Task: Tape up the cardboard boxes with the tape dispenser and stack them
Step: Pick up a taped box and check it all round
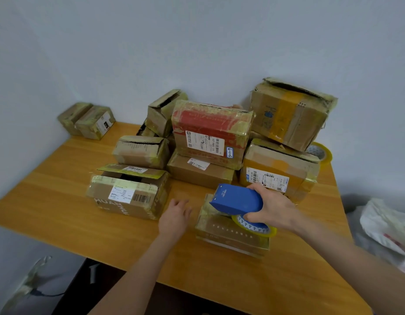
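My right hand (273,206) grips a blue tape dispenser (236,198) with a roll of clear yellowish tape, holding it on top of a small flat cardboard box (224,237) near the table's front. My left hand (174,217) hovers over the table just left of that box, fingers relaxed and holding nothing. A brown box with open flaps (128,192) lies to the left. Behind stand several taped boxes, among them one with a red top (210,130), stacked on a plain brown one (199,170).
The wooden table (60,178) stands in a corner of white walls. A spare tape roll (319,152) lies at the back right beside a tall pile of boxes (290,114). Two small boxes (87,121) sit at the far left corner. A white bag (388,228) lies off the right edge.
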